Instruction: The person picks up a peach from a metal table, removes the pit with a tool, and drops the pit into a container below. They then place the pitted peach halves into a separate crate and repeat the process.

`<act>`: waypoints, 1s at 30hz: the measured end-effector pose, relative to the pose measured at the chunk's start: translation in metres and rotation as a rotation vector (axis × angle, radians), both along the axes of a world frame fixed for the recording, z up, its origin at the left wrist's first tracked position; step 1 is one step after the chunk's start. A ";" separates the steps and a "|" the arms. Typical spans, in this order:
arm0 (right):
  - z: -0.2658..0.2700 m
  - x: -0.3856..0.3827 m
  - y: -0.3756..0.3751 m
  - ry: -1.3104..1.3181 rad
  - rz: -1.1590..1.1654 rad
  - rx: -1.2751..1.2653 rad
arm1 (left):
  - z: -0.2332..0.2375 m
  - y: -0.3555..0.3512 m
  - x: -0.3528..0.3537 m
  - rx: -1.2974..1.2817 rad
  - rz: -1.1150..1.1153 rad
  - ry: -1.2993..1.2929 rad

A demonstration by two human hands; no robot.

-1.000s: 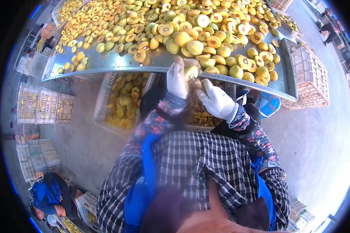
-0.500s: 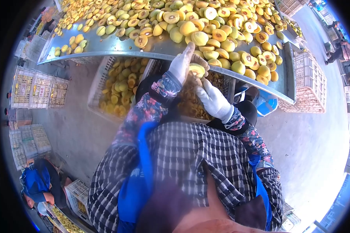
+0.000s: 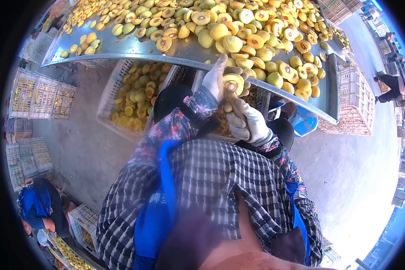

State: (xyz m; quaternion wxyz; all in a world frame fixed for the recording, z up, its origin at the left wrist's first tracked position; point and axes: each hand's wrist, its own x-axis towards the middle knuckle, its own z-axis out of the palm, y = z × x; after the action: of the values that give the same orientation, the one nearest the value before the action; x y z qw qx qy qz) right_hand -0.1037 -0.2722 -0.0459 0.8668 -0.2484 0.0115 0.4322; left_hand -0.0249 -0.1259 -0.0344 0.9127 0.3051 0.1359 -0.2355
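Note:
My left hand (image 3: 216,81), in a white glove, is closed round a halved yellow peach (image 3: 239,81) with its cut face toward me. In my gloved right hand (image 3: 249,120) is a short pitting tool (image 3: 232,93), its rounded end against the middle of the cut face. The tool's handle is mostly hidden by my fingers. Both hands are at the near edge of a metal table (image 3: 135,49), where many peach halves (image 3: 256,41) are heaped. Below my hands, a crate partly hidden by them holds small brownish pieces (image 3: 222,121).
A white crate of peach halves (image 3: 137,94) stands under the table to the left. Stacked crates (image 3: 40,96) line the far left, and another crate stack (image 3: 353,99) is at the right. A blue bucket (image 3: 305,122) sits under the right end. A co-worker (image 3: 42,204) is at lower left.
The peach half now faces me more squarely. My right hand has turned and closed round the tool, whose end has come up to the cut face.

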 end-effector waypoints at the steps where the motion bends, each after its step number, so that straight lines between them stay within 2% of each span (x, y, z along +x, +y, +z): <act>1: 0.000 -0.003 -0.003 0.031 0.019 0.053 | -0.006 0.003 0.003 -0.029 -0.009 0.020; 2: -0.002 -0.009 -0.012 -0.004 0.052 0.118 | -0.011 0.007 0.006 -0.058 -0.015 0.040; 3: -0.010 -0.012 -0.021 -0.058 0.052 0.111 | -0.014 0.016 0.007 0.093 0.045 -0.041; 5: -0.011 -0.016 -0.039 -0.044 -0.029 -0.149 | -0.018 0.048 0.011 0.403 0.170 -0.211; 6: -0.009 -0.018 -0.044 -0.403 0.009 -0.571 | -0.018 0.071 0.012 0.613 0.147 -0.308; 7: -0.028 -0.018 -0.056 -1.101 0.053 -0.863 | -0.019 0.097 0.012 0.828 0.130 -0.398; 8: -0.046 -0.018 -0.067 -1.748 -0.114 -1.251 | -0.024 0.126 0.012 1.113 0.145 -0.506; 9: -0.034 -0.033 -0.064 -1.291 -0.007 -1.466 | -0.027 0.152 0.011 1.405 0.155 -0.604; 10: -0.027 -0.036 -0.066 -1.216 0.118 -1.516 | -0.011 0.169 0.008 1.732 0.020 -0.420; 11: -0.024 -0.037 -0.068 -1.136 0.247 -1.568 | 0.000 0.182 0.003 2.221 0.020 -0.569; 13: -0.034 -0.036 -0.067 -1.193 0.176 -1.571 | -0.011 0.206 0.018 2.304 0.245 -0.537; 14: -0.038 -0.034 -0.065 -1.217 0.135 -1.577 | -0.008 0.213 0.032 2.211 0.169 -0.458; 15: -0.039 -0.032 -0.061 -1.216 0.140 -1.590 | -0.009 0.216 0.049 2.097 0.170 -0.484; 17: -0.037 -0.024 -0.053 -1.214 0.142 -1.625 | -0.015 0.212 0.087 2.217 0.071 -0.443; 19: -0.033 -0.023 -0.047 -1.206 0.146 -1.608 | -0.014 0.200 0.114 2.177 -0.080 -0.412; 20: -0.032 -0.022 -0.046 -1.206 0.160 -1.609 | -0.020 0.200 0.132 2.075 -0.204 -0.424; 21: -0.031 -0.022 -0.046 -1.204 0.175 -1.611 | -0.036 0.200 0.145 2.100 -0.222 -0.480; 25: -0.036 -0.023 -0.052 -1.224 0.256 -1.661 | -0.033 0.183 0.152 2.182 -0.272 -0.421; 26: -0.048 -0.024 -0.055 -1.277 0.102 -1.604 | -0.033 0.181 0.150 2.194 -0.284 -0.392; 29: -0.028 -0.021 -0.048 -1.113 -0.079 -1.519 | -0.028 0.189 0.138 1.946 -0.081 -0.522; 30: -0.024 -0.017 -0.049 -1.060 -0.037 -1.530 | -0.029 0.189 0.136 1.848 0.093 -0.558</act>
State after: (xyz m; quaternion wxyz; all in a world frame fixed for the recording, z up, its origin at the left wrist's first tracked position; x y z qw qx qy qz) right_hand -0.1211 -0.3212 -0.0696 0.3659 -0.9170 -0.1000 0.1233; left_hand 0.1106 0.0630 -0.0639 0.3205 0.9420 0.0578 0.0815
